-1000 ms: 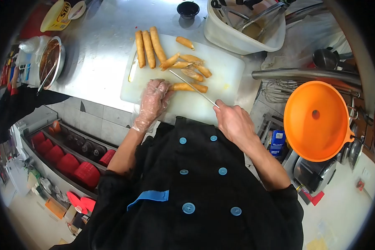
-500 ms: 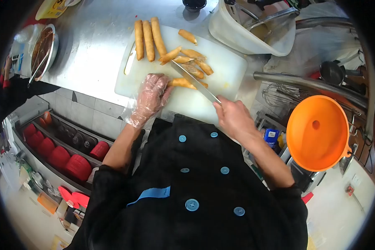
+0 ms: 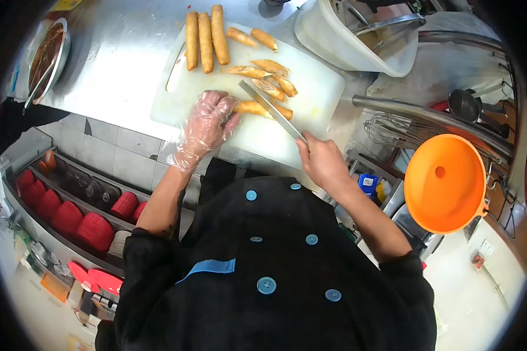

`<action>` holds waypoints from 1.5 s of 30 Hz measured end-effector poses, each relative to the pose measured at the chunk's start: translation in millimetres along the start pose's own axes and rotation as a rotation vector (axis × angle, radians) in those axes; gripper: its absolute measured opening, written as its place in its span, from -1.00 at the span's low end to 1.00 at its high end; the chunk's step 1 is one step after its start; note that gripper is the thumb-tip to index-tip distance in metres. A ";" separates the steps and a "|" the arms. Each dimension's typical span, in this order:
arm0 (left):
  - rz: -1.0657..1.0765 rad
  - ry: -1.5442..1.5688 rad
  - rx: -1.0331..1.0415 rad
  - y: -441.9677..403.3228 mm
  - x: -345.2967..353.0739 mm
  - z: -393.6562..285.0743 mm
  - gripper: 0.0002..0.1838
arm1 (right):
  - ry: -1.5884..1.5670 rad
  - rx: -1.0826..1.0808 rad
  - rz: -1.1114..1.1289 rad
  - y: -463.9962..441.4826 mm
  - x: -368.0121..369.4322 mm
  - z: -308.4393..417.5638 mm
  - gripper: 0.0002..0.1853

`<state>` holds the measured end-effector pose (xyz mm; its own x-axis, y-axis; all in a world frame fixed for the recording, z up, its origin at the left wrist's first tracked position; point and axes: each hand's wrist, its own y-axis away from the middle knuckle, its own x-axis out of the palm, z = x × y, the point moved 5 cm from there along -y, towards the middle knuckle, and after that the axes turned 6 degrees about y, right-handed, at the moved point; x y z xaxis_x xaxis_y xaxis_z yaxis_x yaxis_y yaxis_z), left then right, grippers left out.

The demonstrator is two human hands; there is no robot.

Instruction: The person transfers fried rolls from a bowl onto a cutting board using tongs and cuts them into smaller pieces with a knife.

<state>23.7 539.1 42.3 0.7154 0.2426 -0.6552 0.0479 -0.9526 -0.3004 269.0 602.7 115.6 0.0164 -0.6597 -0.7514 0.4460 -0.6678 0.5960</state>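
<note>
Rolls point(image 3: 205, 42) lie on one board point(image 3: 175, 102): three whole, six cut pieces point(image 3: 247, 71), one crossed by a knife point(image 3: 281, 120). Left hand's point(image 3: 204, 126) fingers pinch its end; right hand's point(image 3: 324, 161) grip the knife.

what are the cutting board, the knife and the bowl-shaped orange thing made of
The white rectangular cutting board looks like plastic, smooth and slightly glossy, with soft highlights. The long grey knife has a bare metal blade, probably steel, judging by its even sheen. The round orange bowl-shaped item is probably plastic: evenly coloured, smooth.
</note>
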 end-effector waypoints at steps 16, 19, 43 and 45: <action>-0.320 0.049 -0.412 66.8 -58.9 21.9 -0.78 | -0.058 -0.061 -0.160 31.0 -16.5 30.1 -0.72; -0.223 0.002 -0.298 63.0 -42.3 10.2 -0.79 | -0.032 -0.102 -0.171 22.8 -9.5 28.8 -0.71; -0.232 -0.002 -0.046 5.2 10.4 -11.7 -0.67 | -0.066 -0.022 -0.034 9.4 -9.1 36.6 -0.72; -0.228 0.001 -0.048 4.8 8.2 -11.3 -0.68 | -0.083 -0.032 -0.046 8.6 -9.0 36.3 -0.73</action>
<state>37.7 534.4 43.3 0.6830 0.4522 -0.5736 0.2414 -0.8809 -0.4070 240.2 590.4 137.8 -0.0780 -0.6558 -0.7509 0.4732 -0.6873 0.5511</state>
